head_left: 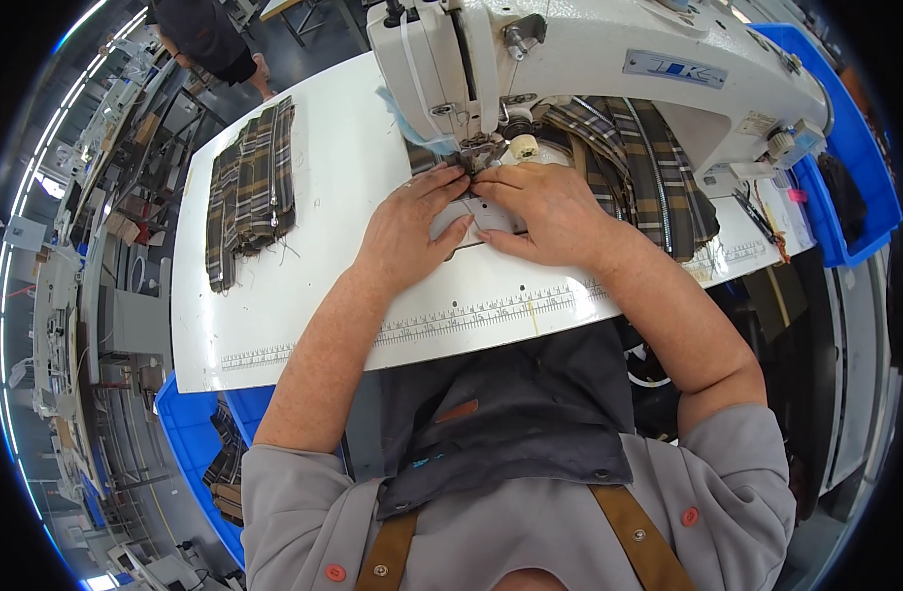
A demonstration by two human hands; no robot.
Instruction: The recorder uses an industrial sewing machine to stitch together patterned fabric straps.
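A white sewing machine [609, 59] stands over the pale table, and both my hands meet in front of its presser foot [481, 150]. My left hand [404, 229] has its fingertips drawn together just left of the needle area. Behind those fingers shows a strip of plaid fabric [420, 158], beside light blue sheer material [404, 120]. From the right, my right hand [550, 209] reaches in, fingers closed close to the foot, thumb near the metal needle plate [486, 219]. Whatever lies under the fingertips is hidden.
Plaid pieces with a zipper [252, 187] lie on the table's left. More zippered plaid fabric [648, 167] is bunched under the machine arm. Blue bins [180, 419] [870, 212] flank the table. Small tools [755, 212] rest at right. Another person [210, 39] stands at far left.
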